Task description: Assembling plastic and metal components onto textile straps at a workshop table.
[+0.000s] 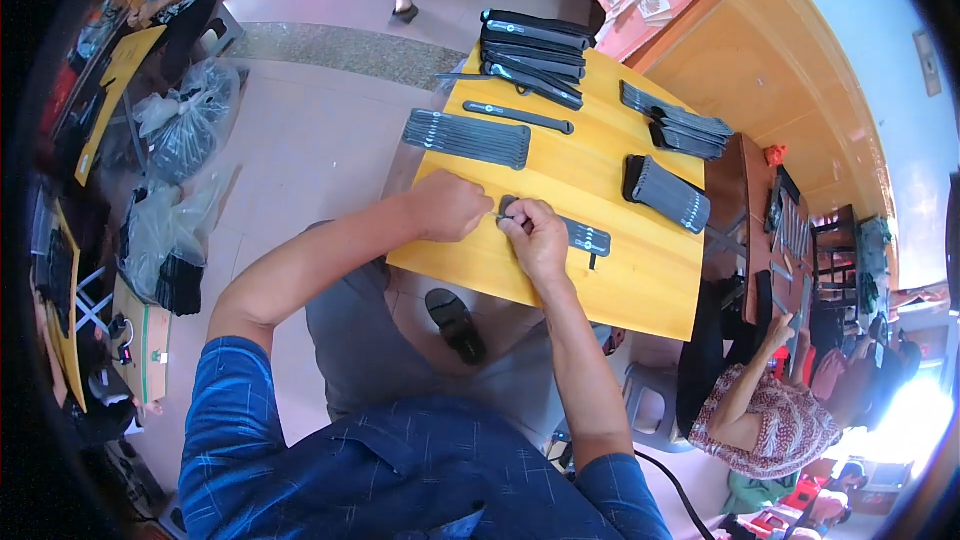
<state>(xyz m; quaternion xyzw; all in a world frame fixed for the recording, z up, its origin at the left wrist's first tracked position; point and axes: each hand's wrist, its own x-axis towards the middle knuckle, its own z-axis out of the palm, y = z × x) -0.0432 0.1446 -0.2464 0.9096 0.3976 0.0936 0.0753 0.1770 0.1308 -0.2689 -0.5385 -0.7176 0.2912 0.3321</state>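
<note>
My left hand point(452, 206) is closed in a pinch over the near left part of the yellow table. What lies between its fingers is too small to make out. Just right of it, my right hand point(537, 240) is closed on a dark grey strap-like piece point(590, 238) with pale printing. One end of that piece shows past the fingertips, and the other lies on the table right of the hand, a short black tab hanging from its edge. A little light thing shows between the two hands. Beyond them lie a row of similar grey strips point(468, 139) and a single strip point(518, 118).
The yellow table point(640, 285) also bears a black and grey pile point(532, 55) at the back and two stacks point(667, 193) at the right. Clear plastic bags point(190, 125) stand on the floor at left. A seated person point(765, 410) works at right; others are farther off.
</note>
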